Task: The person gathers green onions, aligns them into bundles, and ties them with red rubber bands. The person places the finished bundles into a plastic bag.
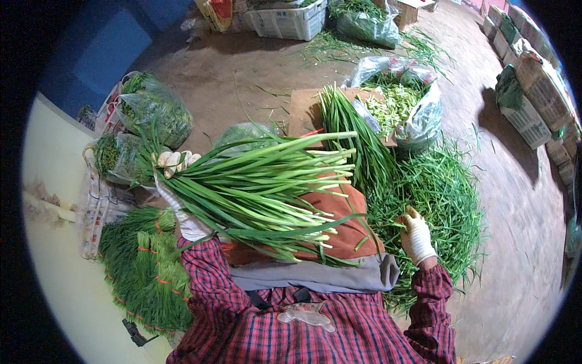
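My left hand [176, 163], in a white knit glove, grips a bunch of garlic chives [254, 182] near its leafy end. The pale stem ends fan out to the right above an orange-brown cloth [350, 200] across my lap. My right hand [416, 239], gloved too, is over a heap of loose green leaves [441, 195] on the right. Its fingers are curled; whether a leaf is pinched between them is unclear. Ahead, another bunch of chives [350, 123] rests on a brown board [302, 107], its leaves hanging toward the heap.
A plastic-lined container [423, 120] holds pale cut stem pieces [395, 107]. Banded green bundles [145, 268] lie at left, below bagged greens [157, 111]. A white crate [291, 20] and a bag of greens [368, 25] stand at the back. Boxes [523, 109] line the right side.
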### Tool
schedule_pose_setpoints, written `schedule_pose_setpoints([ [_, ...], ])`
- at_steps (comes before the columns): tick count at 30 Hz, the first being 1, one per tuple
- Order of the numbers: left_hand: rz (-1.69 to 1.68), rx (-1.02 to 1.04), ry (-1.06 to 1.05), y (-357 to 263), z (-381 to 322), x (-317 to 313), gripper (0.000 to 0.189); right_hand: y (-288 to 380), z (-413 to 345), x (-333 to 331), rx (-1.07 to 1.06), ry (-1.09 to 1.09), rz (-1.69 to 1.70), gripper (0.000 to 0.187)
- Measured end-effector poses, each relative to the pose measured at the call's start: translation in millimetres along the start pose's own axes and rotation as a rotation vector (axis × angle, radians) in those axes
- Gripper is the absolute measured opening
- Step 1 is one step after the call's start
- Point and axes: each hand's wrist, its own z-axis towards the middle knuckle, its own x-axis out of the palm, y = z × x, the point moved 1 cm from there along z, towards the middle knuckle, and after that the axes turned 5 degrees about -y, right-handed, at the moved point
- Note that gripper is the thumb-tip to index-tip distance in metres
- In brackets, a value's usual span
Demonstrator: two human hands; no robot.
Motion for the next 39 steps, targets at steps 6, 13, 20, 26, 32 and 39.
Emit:
schedule_pose_setpoints([
  [6,0.048,0.04,0.028,1,7,28,0.033,92,12,43,-0.129,0.311,0.279,0.032],
  [13,0.144,0.101,0.011,12,2,51,0.032,159,19,112,-0.07,0.425,0.368,0.022],
  [20,0.049,0.107,0.014,-1,-2,47,0.034,144,13,104,-0.042,0.36,0.341,0.019],
  [26,0.171,0.101,0.067,12,1,55,0.032,160,16,117,-0.053,0.412,0.344,0.02],
  [32,0.123,0.141,-0.06,7,-3,53,0.033,140,16,108,-0.499,0.21,-0.051,0.015],
  [39,0.117,0.119,0.096,-30,6,27,0.028,37,43,24,-0.078,-0.049,-0.283,0.01],
])
